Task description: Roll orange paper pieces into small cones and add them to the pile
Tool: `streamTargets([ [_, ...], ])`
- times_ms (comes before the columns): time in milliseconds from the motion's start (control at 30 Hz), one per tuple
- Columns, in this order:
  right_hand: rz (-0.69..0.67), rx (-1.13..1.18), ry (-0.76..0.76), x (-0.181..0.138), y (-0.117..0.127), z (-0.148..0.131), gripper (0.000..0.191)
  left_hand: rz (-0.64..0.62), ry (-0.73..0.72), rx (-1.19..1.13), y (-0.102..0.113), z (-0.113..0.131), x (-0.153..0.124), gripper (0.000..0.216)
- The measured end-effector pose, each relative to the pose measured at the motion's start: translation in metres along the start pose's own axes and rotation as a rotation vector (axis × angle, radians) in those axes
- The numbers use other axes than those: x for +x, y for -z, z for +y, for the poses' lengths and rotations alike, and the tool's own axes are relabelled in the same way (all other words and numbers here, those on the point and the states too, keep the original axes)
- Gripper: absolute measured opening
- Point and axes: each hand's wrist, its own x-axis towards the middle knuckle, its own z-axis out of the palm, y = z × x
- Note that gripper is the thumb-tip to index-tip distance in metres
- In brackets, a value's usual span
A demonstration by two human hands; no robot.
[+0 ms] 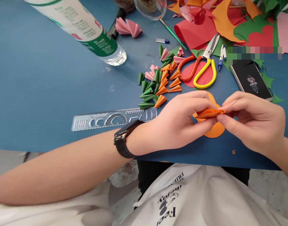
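Note:
Between my two hands is a small folded piece of orange paper [209,113]. My left hand [181,117] grips its left end, with thumb below and fingers above. At its right tip, my right hand [251,121] pinches the paper between thumb and forefinger. Some right fingertips are hidden behind the hand. Beneath the hands lie orange paper rounds [215,131], partly covered. To the left of the rounds is a cluster of small folded paper cones: green [148,92], orange [163,83] and pink [150,73].
Scissors [208,59] with red and yellow handles lie on a red paper round [195,75]. A phone [251,80] rests at right. A clear stencil ruler [113,118] lies behind my left wrist. A water bottle [87,29] stands upper left. Coloured paper scraps [248,29] fill the upper right.

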Motion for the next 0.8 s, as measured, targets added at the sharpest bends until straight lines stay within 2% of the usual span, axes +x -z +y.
streamTargets([
  [300, 0.029, 0.034, -0.024, -0.0023, -0.0034, -0.0021, 0.017, 0.000, 0.017, -0.017, 0.0034, 0.0015, -0.0012, 0.009],
  [433, 0.064, 0.025, -0.051, -0.0026, -0.0029, -0.0014, 0.019, -0.033, -0.001, -0.047, 0.0047, 0.0013, -0.0007, 0.015],
  [600, 0.052, 0.028, -0.034, -0.0010, 0.0008, 0.0012, 0.017, -0.077, -0.059, 0.043, 0.0079, 0.0045, 0.0000, 0.023],
  [800, 0.034, -0.068, 0.011, -0.0010, 0.0012, 0.0051, 0.017, -0.036, -0.061, 0.088, 0.0076, 0.0048, -0.0015, 0.026],
])
